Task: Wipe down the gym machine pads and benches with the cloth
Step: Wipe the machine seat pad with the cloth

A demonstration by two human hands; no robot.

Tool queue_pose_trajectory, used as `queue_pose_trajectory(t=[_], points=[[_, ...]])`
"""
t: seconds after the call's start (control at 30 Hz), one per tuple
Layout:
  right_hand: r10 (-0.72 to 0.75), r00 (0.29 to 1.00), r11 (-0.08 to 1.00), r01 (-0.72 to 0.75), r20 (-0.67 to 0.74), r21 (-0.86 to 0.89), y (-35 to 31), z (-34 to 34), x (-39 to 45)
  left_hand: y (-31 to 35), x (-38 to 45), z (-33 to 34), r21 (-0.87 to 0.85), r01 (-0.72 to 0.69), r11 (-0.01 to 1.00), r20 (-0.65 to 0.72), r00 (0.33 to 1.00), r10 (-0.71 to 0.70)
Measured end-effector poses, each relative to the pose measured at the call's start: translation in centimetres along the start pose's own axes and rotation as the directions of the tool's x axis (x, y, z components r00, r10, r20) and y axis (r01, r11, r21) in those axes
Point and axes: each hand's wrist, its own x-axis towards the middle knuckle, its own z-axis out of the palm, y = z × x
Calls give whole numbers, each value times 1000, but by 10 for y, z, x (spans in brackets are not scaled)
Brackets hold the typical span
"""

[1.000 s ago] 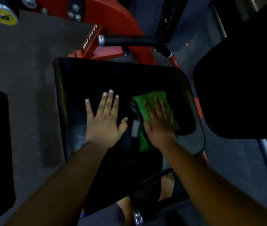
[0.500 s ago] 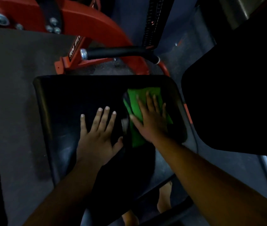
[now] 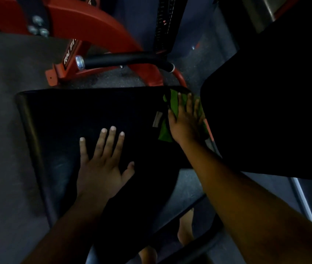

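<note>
At two o'clock on the black seat pad (image 3: 86, 115), my right hand (image 3: 186, 122) presses the crumpled green cloth (image 3: 164, 132) with straight fingers. My left hand (image 3: 101, 168) lies flat, fingers spread, at six. Red frame (image 3: 98, 29) at twelve; grey floor (image 3: 0, 111) around.

A single head-worn wide-angle camera looks steeply down from above and close in, facing forward over the person's own forearms. Both hands sit mid-frame: the left grip (image 3: 101, 166) nearer the camera, the right grip (image 3: 186, 121) farther out. Beyond the grips, red machine frame (image 3: 94, 25) fills the top edge. No second view exists.
</note>
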Motion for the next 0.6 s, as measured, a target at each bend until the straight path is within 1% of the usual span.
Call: queue_pose_trajectory(t=[0.07,0.1,0.17,0.2,0.27,0.37,0.43,0.47,0.53,0.57,0.6], points=[[-92,996,996,92,-9,-21,34,4,-60,-1,-1,-1,4,8,1000,13,1000,-8],[-87,996,996,87,1,-11,54,8,-95,0,-1,-1,6,10,1000,16,1000,-10],[-11,997,1000,13,76,-15,80,16,-146,0,0,0,-1,-1,1000,26,1000,1],[34,994,999,-31,104,-30,83,18,-151,0,0,1,-10,-8,1000,21,1000,8],[94,993,994,-90,76,-55,71,19,-124,-1,2,3,-3,-11,1000,10,1000,12],[182,983,983,-183,32,31,33,10,-47,-1,2,5,14,-4,1000,-2,1000,4],[224,974,972,-226,28,66,20,7,-28,-1,0,5,20,-8,1000,-11,1000,8],[176,984,983,-177,13,45,24,8,-37,-1,0,4,13,-10,1000,-7,1000,10],[13,1000,1000,-13,-3,-24,49,9,-87,-2,1,2,3,-13,1000,-1,1000,13],[-37,999,999,38,26,-21,70,10,-117,-1,2,2,4,-14,1000,15,1000,14],[-31,996,1000,31,79,5,90,11,-142,-1,2,1,6,-15,1000,26,1000,15]])
